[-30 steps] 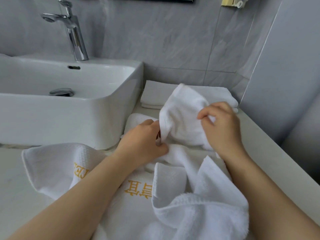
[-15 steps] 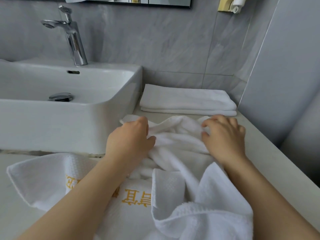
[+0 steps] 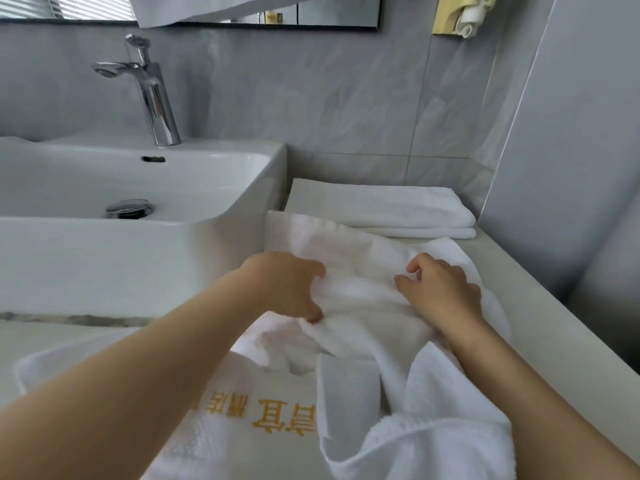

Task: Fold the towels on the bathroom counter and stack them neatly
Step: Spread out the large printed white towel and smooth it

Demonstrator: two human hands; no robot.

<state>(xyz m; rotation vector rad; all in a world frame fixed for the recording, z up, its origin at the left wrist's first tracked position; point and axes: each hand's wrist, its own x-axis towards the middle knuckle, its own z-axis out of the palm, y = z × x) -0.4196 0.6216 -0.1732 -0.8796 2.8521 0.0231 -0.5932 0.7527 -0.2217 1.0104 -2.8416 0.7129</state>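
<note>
A small white towel lies rumpled on the counter between my hands. My left hand grips a bunch of it on the left, fingers curled into the cloth. My right hand sits on its right part with fingers bent, pinching the fabric. Behind it a folded white towel lies flat against the back wall. A larger white towel with yellow embroidered characters is spread under my forearms, and a thick crumpled terry towel lies at the front right.
The white basin with a chrome tap fills the left. Grey tiled wall stands behind, and a grey side wall closes the right. The counter edge runs along the right.
The small towel, held up a second ago, has been lowered and spread on the counter. Both hands moved down and apart with it; the view tilted up slightly.
</note>
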